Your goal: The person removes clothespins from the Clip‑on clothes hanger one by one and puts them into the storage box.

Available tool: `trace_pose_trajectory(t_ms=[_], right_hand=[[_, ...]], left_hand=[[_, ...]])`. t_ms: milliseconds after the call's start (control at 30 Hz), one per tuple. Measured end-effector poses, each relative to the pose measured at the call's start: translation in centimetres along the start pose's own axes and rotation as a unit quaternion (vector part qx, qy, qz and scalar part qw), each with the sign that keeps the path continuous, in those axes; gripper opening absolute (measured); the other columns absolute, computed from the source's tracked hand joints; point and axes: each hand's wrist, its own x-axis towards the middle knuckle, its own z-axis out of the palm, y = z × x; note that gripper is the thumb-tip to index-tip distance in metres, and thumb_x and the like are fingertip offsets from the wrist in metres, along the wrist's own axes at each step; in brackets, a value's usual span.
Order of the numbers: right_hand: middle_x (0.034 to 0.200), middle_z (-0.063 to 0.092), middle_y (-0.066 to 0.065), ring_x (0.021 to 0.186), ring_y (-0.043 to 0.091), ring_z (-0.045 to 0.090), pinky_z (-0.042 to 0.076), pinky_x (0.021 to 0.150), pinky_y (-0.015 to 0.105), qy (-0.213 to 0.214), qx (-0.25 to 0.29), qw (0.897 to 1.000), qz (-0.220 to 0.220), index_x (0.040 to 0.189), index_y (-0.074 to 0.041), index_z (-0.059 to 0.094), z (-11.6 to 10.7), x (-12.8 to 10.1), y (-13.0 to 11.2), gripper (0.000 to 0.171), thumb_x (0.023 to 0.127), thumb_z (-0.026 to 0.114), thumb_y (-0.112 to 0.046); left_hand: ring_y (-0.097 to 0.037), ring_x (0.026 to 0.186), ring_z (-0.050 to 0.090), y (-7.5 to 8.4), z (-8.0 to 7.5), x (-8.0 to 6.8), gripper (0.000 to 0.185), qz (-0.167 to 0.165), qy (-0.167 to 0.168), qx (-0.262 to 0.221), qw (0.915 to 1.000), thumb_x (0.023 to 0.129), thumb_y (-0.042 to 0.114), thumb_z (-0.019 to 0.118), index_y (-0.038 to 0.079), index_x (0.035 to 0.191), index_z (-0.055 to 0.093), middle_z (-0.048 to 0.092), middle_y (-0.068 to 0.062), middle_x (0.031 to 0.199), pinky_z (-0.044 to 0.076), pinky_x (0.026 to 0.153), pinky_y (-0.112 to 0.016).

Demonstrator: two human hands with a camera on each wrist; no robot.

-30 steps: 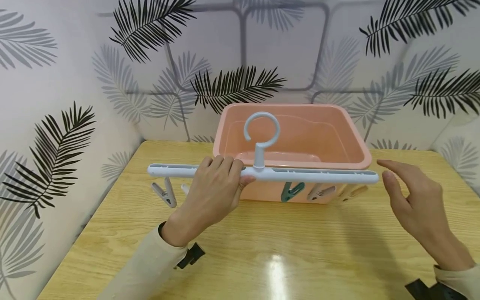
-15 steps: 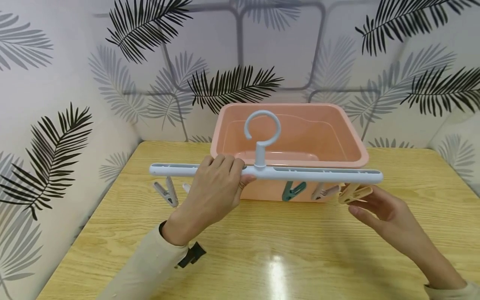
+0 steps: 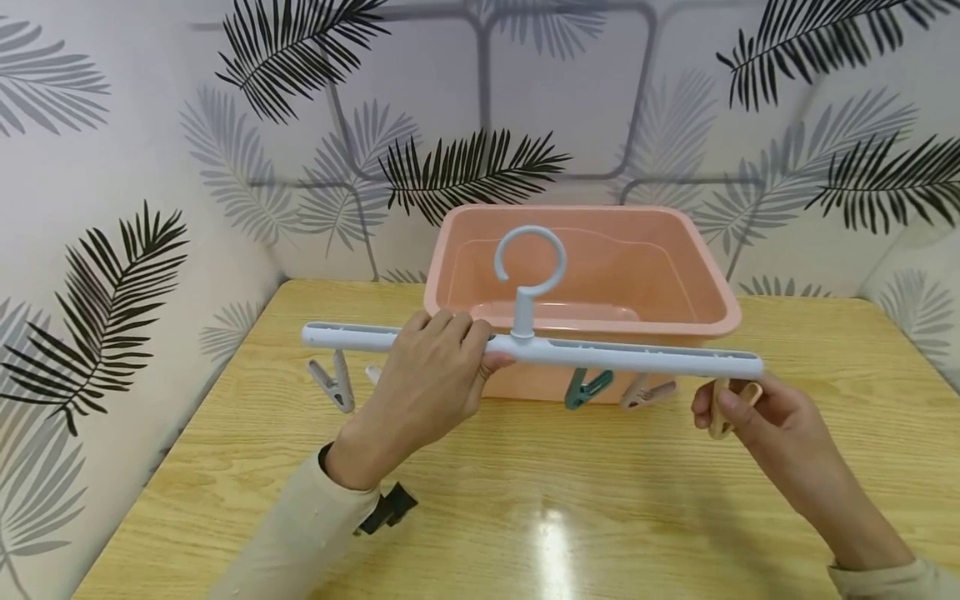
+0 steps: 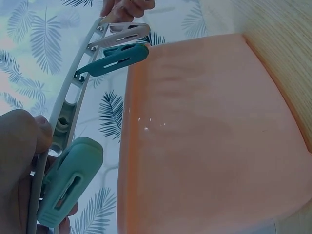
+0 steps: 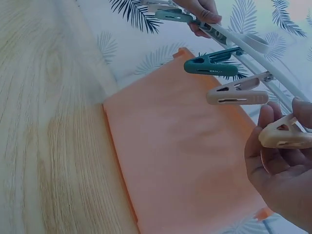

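Beige clip in right hand grip

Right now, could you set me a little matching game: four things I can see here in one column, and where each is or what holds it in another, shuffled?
Things:
1. clip hanger bar
2. beige clothespin
3. teal clothespin
4. pink plastic tub

Places or states:
A. stands on the wooden table, behind the bar
B. gripped near its middle by the left hand
C. pinched by the right hand at the bar's right end
D. hangs free under the bar, right of the hook

Pairs: 1-B, 2-C, 3-D, 4-A
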Motion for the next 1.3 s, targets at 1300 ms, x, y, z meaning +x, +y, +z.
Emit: trace_pose_trajectory(t_ms=[1300], right_hand=[[0.060, 0.060, 0.003, 0.056, -0.006, 0.053, 0.036, 0.045, 0.007, 0.188, -0.505, 0.797, -0.274, 0.097, 0.011, 0.068, 0.9, 0.4, -0.1, 0.052, 0.098, 0.053, -0.040]], left_hand=[[-0.016, 0.046, 0.034, -0.7, 0.0, 0.1, 0.055, -0.042, 0.010, -0.070, 0.9966, 0.104, 0.045, 0.016, 0.010, 0.070, 0.042, 0.036, 0.003, 0.056, 0.033, 0.047, -0.029]])
